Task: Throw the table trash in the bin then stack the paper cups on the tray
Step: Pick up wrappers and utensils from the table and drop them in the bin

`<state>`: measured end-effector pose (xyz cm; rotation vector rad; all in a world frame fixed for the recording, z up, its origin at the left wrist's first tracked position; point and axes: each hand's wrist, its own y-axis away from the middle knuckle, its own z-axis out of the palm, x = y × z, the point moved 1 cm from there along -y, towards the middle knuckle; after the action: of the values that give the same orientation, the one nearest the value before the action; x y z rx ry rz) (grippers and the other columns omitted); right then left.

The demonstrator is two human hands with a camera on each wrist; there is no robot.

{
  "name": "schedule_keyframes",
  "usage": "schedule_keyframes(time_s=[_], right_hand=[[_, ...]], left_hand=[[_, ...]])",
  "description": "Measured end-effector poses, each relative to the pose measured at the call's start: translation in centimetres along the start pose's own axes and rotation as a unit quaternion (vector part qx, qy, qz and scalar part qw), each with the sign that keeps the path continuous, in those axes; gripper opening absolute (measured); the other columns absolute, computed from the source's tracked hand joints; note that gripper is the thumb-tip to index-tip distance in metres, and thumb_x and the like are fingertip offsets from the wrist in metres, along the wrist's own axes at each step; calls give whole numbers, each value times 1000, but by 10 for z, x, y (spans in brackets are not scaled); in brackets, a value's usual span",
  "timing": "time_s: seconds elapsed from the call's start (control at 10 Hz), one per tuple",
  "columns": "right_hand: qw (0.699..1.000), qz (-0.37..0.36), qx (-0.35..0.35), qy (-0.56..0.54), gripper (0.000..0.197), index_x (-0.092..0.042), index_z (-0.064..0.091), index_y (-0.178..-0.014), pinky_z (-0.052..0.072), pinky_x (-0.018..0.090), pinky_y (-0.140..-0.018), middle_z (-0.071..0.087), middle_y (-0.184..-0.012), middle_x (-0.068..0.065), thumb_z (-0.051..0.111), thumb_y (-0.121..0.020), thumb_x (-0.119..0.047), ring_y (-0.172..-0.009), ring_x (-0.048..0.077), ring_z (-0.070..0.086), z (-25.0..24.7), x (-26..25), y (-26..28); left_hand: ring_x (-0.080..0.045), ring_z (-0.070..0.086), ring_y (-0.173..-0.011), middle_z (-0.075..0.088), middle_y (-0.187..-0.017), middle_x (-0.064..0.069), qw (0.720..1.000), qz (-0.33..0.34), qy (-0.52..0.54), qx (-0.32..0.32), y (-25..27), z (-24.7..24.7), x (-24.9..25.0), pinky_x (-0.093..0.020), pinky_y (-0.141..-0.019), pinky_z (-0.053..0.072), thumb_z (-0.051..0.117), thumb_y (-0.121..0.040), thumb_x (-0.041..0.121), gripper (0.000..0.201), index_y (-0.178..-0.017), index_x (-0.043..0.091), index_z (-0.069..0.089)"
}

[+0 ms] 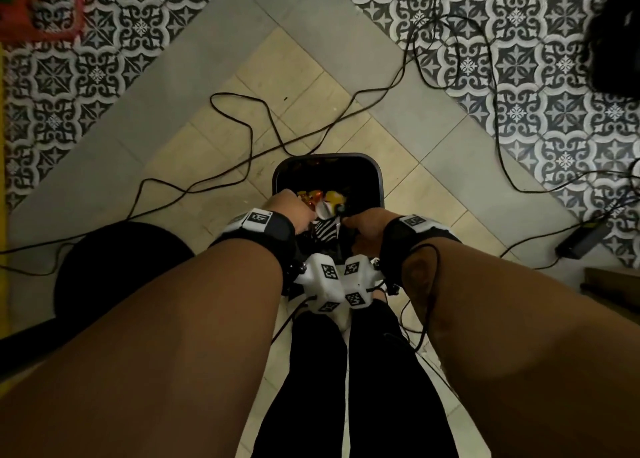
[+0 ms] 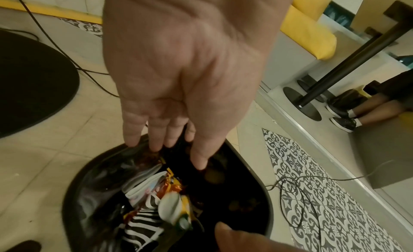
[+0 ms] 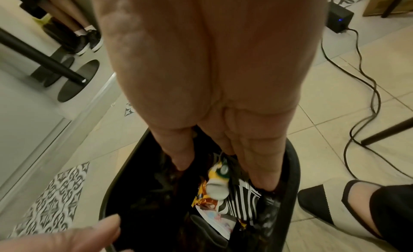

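I stood over the dark, round-cornered plastic bin (image 1: 375,177) on the tiled floor (image 1: 242,86), both hands above its mouth. My left hand (image 2: 178,75) hung with its fingers straight and pointing down, holding nothing; my right hand (image 3: 212,79) was the same, fingers extended and apart over the near wall, empty as far as the wrist view showed. The table trash lay inside the bin's black liner: a black-and-white striped wrapper (image 3: 241,201), an orange foil packet (image 3: 204,199), a crumpled white wad (image 3: 216,190) and a yellow-and-green scrap (image 2: 185,211) (the last two blurred, perhaps mid-fall).

I judged all of it to be light, thin and crinkly stuff that crushes easily and slides on the liner, best pinched by a loose corner if any of it needed pushing down. The paper cups and the tray were not in view, nor was the counter; I'd expect such cups to be light and easily dented, best taken by the rim or side with a soft grip.

The bin's rim sat close to my fingertips on both sides, so lifting straight up looked the cleanest way out. Black cables (image 1: 242,125) looped across the floor around the bin, and a dark round base (image 1: 114,274) stood just to my left, both worth minding when I stepped away.
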<state>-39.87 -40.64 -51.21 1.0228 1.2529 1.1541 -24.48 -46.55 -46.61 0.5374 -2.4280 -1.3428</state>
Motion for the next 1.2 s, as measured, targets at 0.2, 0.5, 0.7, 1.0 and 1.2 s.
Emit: schedule_keyframes(time_s=[0.2, 0.5, 0.7, 1.0, 1.2], right_hand=[[896, -112, 45, 428, 47, -6, 42, -143, 43, 37, -102, 53, -140, 15, 53, -99, -14, -127, 33, 52, 32, -28, 101], [663, -185, 2, 726, 32, -6, 64, -122, 41, 27, -72, 64, -124, 15, 61, -92, -17, -108, 29, 62, 105, -40, 216], [522, -260, -49, 811, 32, -10, 63, -123, 49, 31, -87, 64, -112, 7, 53, -97, -27, -95, 21, 58, 163, -50, 312], [327, -433, -203, 815, 30, -28, 55, -126, 48, 28, -91, 61, -114, -12, 51, -98, -39, -101, 7, 58, 263, -32, 464], [215, -567, -252, 754, 49, -19, 46, -142, 40, 34, -106, 49, -136, 0, 58, -95, -19, -125, 16, 48, 357, 12, 468]], left_hand=[[-29, 62, -113, 65, -126, -13, 994, 89, 33, -57, 99, -26, -23, -29, -87, 48, 67, -93, 18, 39, -129, 6, 58], [-32, 58, -103, 57, -118, -12, 959, 248, -86, -106, 280, -88, -69, -36, -74, 45, 59, -97, 31, 35, -123, 8, 54], [-27, 61, -108, 65, -122, -8, 967, 252, 29, 3, 402, -137, -147, -42, -93, 51, 61, -95, 21, 37, -131, 15, 57], [7, 59, -81, 67, -94, 13, 835, 3, 421, 353, 505, -87, -326, -9, -74, 42, 76, -85, 24, 24, -104, 34, 65], [-26, 48, -124, 56, -131, -8, 703, -238, 390, 544, 526, -19, -409, -39, -106, 38, 85, -76, 28, 71, -137, 12, 52]])
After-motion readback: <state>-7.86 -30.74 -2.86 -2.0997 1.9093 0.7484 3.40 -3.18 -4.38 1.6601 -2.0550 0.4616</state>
